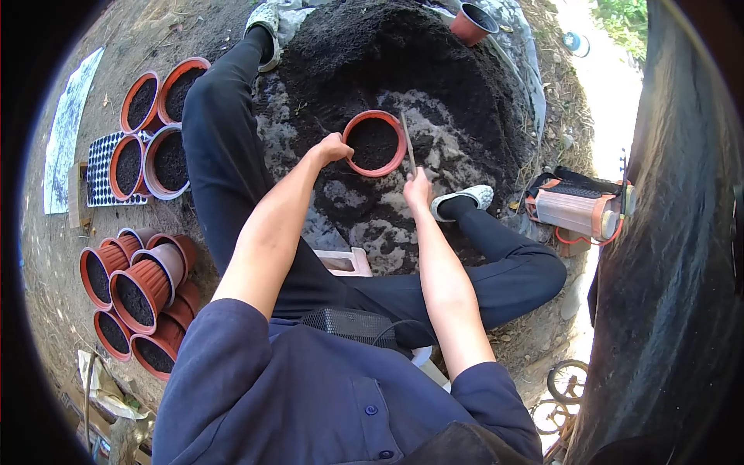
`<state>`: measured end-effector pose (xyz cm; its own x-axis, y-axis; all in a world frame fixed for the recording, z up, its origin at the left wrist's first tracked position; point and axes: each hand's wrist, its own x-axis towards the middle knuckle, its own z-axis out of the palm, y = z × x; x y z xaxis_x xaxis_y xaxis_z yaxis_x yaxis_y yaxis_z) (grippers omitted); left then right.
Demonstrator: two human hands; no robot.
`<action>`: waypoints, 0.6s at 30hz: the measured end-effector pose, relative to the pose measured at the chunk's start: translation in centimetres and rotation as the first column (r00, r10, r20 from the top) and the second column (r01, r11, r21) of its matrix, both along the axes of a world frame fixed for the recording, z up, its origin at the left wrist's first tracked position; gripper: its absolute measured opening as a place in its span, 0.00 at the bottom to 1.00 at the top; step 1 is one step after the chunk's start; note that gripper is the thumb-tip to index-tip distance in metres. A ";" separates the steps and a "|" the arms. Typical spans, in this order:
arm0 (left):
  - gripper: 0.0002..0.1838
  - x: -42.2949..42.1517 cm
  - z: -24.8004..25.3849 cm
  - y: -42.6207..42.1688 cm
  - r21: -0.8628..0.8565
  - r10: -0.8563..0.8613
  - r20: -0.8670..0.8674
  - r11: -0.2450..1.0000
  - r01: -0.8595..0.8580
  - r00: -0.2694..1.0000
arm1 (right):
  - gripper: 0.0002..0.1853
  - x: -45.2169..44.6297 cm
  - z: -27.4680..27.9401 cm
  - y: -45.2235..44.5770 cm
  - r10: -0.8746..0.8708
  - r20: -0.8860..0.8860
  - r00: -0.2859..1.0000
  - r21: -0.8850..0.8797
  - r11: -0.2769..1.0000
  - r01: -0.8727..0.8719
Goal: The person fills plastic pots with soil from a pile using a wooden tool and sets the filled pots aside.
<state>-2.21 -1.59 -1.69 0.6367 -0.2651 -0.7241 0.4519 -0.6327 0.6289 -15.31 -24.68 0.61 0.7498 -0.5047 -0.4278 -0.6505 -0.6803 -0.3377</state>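
A reddish-brown plastic pot (401, 144) stands in front of me on the soil-strewn sheet, with dark soil (374, 144) inside. My left hand (335, 148) is closed on the left side of its rim. On the pot's other side, my right hand (418, 189) grips a thin, greyish, flat tool (408, 138) by its lower end. The tool points away from me, close along the pot's right edge; whether it touches the pot I cannot tell. Behind the pot rises a large heap of dark soil (349, 46).
Soil-filled pots (140, 102) stand at the left beside a black cell tray (101, 167). Nearer, several pots (143, 291) lie stacked on their sides. Another pot (470, 25) tilts on the heap's far right. A boxy device with a red cable (577, 205) sits right of my foot.
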 end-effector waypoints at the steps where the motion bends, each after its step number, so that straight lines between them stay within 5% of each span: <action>1: 0.26 -0.2 0.0 -0.2 -0.006 0.001 0.006 1.000 -0.001 1.000 | 0.14 0.1 -0.6 0.1 -0.122 0.069 0.990 0.024 0.992 0.121; 4: 0.18 0.4 0.6 -0.3 0.096 -0.010 0.210 0.995 -0.010 0.978 | 0.14 1.1 -2.8 1.2 -0.443 0.324 0.836 0.092 0.894 0.438; 6: 0.19 0.9 1.1 -0.1 0.138 -0.083 0.199 0.989 0.056 0.977 | 0.15 1.0 -2.6 0.2 -0.358 0.209 0.910 0.252 0.919 0.303; 9: 0.22 0.9 1.1 -0.6 0.120 0.024 0.190 0.992 -0.047 0.982 | 0.15 0.4 -2.3 -0.1 -0.165 0.238 0.957 0.202 0.972 0.117; 13: 0.30 1.0 0.3 -0.6 0.107 0.032 0.126 0.993 -0.046 0.992 | 0.15 0.6 -3.2 0.0 -0.417 0.354 0.837 0.079 0.905 0.418; 15: 0.32 1.0 0.0 -0.4 0.124 0.011 0.083 0.992 -0.021 0.996 | 0.15 0.0 -1.8 -1.0 0.053 0.059 0.997 0.090 0.994 -0.058; 18: 0.31 1.0 1.6 0.0 0.117 -0.021 0.024 0.993 0.018 0.999 | 0.17 0.6 -0.2 1.0 -0.306 0.194 0.932 0.011 0.951 0.309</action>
<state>-1.23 -1.62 -0.09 0.6506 -0.1921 -0.7347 0.4238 -0.7110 0.5612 -14.72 -23.67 0.46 0.6232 -0.7302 -0.2802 -0.7536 -0.4647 -0.4649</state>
